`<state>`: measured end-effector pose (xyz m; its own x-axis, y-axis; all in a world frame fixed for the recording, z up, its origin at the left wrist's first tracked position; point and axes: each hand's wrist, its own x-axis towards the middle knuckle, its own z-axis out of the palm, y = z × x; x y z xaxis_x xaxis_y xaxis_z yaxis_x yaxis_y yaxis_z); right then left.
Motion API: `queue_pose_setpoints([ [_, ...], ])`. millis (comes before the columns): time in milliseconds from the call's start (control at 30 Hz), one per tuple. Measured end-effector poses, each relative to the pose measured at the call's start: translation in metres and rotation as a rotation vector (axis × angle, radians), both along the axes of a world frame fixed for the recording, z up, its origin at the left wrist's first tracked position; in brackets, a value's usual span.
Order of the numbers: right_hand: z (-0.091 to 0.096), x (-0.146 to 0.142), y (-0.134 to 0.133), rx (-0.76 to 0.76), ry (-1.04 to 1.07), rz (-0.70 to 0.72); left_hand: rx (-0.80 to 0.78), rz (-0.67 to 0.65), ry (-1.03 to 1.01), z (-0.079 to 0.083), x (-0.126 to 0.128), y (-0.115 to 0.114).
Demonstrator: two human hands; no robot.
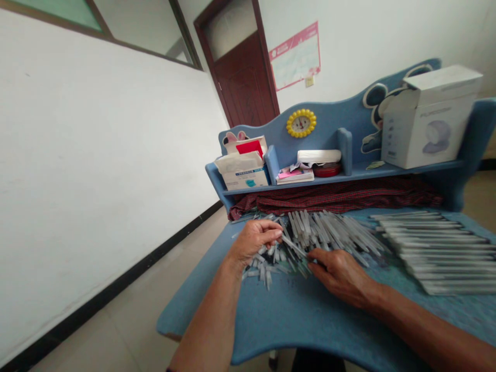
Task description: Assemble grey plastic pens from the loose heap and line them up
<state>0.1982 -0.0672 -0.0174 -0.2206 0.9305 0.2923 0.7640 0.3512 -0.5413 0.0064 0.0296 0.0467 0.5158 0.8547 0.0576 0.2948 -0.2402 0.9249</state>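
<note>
Two hands: the left hand (pixel 256 240) and the right hand (pixel 341 271), both bare and the person's own, over one blue desk (pixel 294 320).
Left grip: fingers curled close together, thumb and forefinger pinching the upper end of one thin clear tube.
Right grip: palm down, fingers drawn together, their tips at the lower end of that same tube; whether they grip it or only touch it cannot be told.
Tube count in hand: one held tube (pixel 294 247), slanting down from the left fingertips to the right ones and bridging the gap between the two hands.
Heap: one loose pile (pixel 329 230) of clear tubes, too many to count, fanned out just behind both hands and touching the left knuckles.
Bits: a dozen or so short pieces (pixel 263 268), blurred, scattered under and just in front of the left hand.
Rows: one sorted stack (pixel 437 253) of tubes laid parallel, right of the right hand and apart from it.
Cloth: one plaid cloth (pixel 337 199), bunched along the back of the desk behind the heap.
Shelf goods: one shelf (pixel 349 175) carrying one yellow clock (pixel 301 123), one white box (pixel 430 116) at its right end and two cartons (pixel 242 173) at its left end.
</note>
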Motion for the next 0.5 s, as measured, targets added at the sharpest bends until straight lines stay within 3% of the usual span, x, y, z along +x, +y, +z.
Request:
queue_pose_setpoints([
  [200, -0.0006, 0.0, -0.0007, 0.012, -0.014, -0.001, 0.033, 0.046, 0.105, -0.002, 0.0011, 0.0007],
  [500, 0.0009, 0.0002, -0.0002, -0.008, 0.016, -0.002, 0.029, -0.018, 0.045, -0.0009, -0.0012, 0.001],
])
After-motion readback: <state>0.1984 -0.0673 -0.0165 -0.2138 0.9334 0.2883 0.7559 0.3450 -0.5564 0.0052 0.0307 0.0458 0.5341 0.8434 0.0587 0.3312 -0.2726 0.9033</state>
